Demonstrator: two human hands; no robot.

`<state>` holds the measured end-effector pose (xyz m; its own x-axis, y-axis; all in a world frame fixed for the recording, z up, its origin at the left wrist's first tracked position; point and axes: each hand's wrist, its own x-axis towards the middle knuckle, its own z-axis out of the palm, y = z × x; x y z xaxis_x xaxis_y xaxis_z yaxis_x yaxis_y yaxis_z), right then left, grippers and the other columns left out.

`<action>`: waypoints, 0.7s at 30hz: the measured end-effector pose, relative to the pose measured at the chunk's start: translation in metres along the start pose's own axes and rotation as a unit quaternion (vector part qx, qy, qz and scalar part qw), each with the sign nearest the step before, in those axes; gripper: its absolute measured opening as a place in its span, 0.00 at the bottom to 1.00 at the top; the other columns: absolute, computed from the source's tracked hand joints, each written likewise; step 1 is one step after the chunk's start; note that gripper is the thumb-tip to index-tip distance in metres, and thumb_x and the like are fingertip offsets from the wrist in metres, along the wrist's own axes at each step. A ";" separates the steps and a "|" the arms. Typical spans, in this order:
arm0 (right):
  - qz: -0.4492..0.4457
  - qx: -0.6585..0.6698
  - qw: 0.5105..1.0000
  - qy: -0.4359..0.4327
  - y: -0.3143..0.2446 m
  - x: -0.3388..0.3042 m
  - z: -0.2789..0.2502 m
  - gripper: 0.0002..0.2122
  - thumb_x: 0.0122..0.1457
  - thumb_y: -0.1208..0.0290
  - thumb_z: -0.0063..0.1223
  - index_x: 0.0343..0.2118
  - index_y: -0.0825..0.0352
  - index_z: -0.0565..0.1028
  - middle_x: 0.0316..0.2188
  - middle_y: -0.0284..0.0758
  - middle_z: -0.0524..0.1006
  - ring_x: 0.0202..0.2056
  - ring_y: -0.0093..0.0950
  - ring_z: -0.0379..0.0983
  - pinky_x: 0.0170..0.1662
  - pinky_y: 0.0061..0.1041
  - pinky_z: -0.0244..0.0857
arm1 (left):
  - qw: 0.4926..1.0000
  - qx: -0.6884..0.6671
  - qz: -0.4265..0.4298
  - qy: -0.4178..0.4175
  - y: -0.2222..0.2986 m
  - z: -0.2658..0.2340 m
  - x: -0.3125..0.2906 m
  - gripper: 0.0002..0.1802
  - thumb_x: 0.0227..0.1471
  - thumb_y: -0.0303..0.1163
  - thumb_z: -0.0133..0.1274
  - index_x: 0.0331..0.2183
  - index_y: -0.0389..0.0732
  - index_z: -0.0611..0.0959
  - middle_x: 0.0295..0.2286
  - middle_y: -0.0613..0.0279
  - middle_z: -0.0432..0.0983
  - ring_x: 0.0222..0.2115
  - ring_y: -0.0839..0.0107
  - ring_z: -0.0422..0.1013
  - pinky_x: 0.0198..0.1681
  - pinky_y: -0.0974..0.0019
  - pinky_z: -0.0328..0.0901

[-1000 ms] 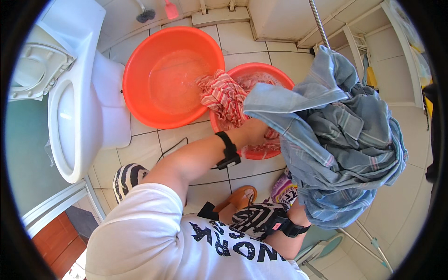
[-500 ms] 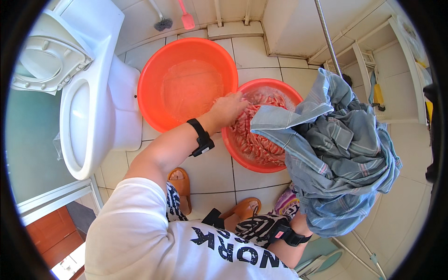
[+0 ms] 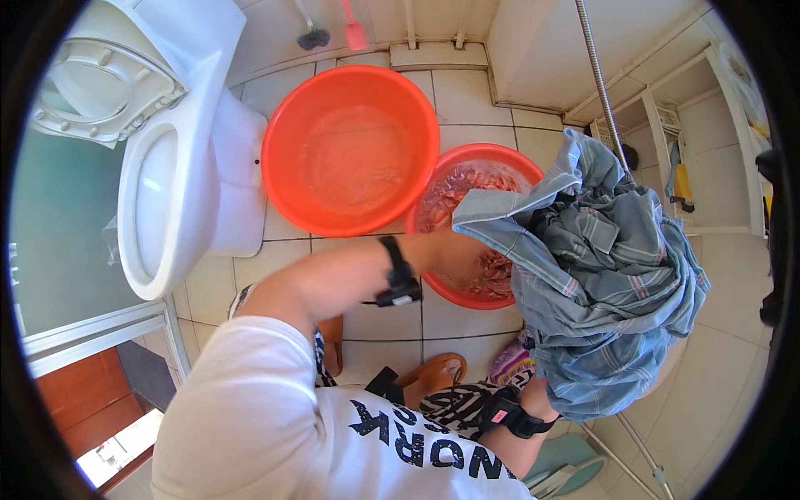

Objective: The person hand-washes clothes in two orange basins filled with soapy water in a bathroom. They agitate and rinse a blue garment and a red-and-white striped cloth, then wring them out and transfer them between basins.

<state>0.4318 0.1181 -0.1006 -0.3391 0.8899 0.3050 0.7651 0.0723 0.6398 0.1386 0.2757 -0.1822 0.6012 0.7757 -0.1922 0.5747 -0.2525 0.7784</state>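
My left hand reaches down into the smaller red basin, into red-and-white patterned cloth lying in sudsy water. Motion blurs this hand and the shirt partly covers it, so its fingers do not show. On the right, my right hand holds up a bunched blue-grey plaid shirt. The shirt covers its fingers and hangs partly over the basin's right side. A larger orange-red basin with shallow clear water stands beside the smaller one, at its upper left.
A white toilet with its lid raised stands left. White shelves and a metal shower hose are at right. Behind the basins are a grey brush and a pink brush. A purple bag sits near my slippers.
My left hand has moved from the basin's upper left edge down and right, deeper into the cloth. My right hand still holds the shirt up. The view has shifted slightly.
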 end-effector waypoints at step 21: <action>0.048 0.116 0.988 -0.086 -0.005 -0.024 0.034 0.14 0.61 0.73 0.49 0.48 0.69 0.76 0.49 0.43 0.77 0.50 0.42 0.71 0.54 0.34 0.63 | 0.496 -0.496 -0.302 0.645 -0.184 -0.078 -0.262 0.22 0.57 0.26 0.50 0.54 0.39 0.72 0.46 0.57 0.77 0.45 0.59 0.75 0.50 0.57 0.72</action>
<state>0.4554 0.1116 -0.1352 -0.1770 0.9594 0.2195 0.9007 0.0680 0.4290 -0.1683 0.1640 -0.2284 -0.7384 0.4220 -0.5260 -0.5085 0.1639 0.8453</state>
